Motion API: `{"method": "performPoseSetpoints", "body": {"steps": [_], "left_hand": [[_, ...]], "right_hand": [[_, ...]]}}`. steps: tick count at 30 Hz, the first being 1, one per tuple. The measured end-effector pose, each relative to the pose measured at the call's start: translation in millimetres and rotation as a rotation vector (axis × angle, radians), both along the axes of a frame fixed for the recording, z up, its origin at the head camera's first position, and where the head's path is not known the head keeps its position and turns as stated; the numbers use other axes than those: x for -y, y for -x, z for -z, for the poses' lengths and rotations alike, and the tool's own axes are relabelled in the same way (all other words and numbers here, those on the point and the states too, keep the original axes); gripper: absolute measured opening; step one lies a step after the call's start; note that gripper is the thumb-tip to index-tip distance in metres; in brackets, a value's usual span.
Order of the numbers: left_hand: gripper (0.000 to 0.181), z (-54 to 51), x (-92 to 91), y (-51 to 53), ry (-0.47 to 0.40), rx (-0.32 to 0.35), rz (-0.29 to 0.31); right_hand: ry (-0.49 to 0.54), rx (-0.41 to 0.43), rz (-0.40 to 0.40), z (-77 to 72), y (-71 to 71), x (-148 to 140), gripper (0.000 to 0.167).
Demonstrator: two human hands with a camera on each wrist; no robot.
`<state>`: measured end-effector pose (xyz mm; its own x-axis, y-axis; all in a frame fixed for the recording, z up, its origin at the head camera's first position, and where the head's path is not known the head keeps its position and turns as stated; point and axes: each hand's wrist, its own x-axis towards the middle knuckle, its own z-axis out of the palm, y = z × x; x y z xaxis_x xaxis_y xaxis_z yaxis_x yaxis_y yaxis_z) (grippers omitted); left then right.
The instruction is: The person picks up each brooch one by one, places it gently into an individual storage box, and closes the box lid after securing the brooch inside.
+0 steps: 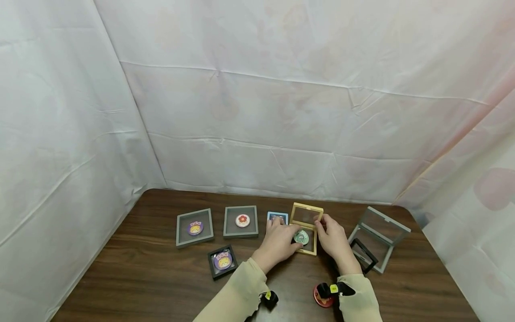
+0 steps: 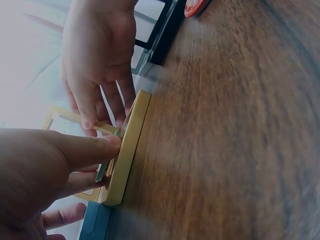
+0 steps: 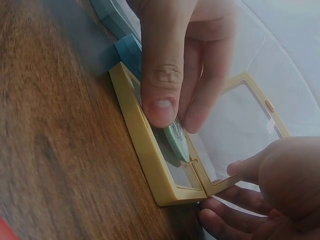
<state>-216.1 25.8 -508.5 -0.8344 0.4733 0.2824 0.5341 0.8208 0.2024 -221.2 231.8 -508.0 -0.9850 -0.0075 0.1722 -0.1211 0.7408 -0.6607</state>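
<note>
Pinching a green badge, the left hand had its thumb and fingers right down inside the yellow frame, with the badge tilted over the base instead of lying flat. The right hand gripped the frame's raised lid by its side edge, thumb on one face and fingers round the back.

Elbow room was pretty tight on the left: the blue frame sat just beside the yellow one, and the left hand's other fingers hung over it. Couldn't tell if they touched it. A strip of bare counter separated that from a gray frame with a flower badge, then came another gray frame holding a purple badge. A small black frame with its own purple badge sat nearer the front, by the left sleeve.

Over on the right there was a bit more space before an open gray frame, where a second black frame overlapped its near edge. A red badge was partly tucked under the right wrist strap. The back edge of the counter ran along the hanging cloth.
</note>
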Motion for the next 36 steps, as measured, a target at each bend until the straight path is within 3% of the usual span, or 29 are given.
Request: {"method": "performPoseSetpoints", "body": {"steps": [14, 23, 36], "left_hand": [[0.043, 2.7, 0.0, 0.5, -0.002, 0.026, -0.003], [0.051, 1.2, 5.4, 2.4, -0.005, 0.014, -0.049], [0.039, -2.1, 7.2, -2.4, 0.013, 0.026, -0.029]], "right_hand": [[-0.004, -0.008, -0.002, 1.0, -0.7, -1.5, 0.022], [0.002, -0.004, -0.003, 1.2, -0.3, 0.3, 0.022], [0.011, 0.008, -0.018, -0.6, -1.7, 2.0, 0.023]]}}
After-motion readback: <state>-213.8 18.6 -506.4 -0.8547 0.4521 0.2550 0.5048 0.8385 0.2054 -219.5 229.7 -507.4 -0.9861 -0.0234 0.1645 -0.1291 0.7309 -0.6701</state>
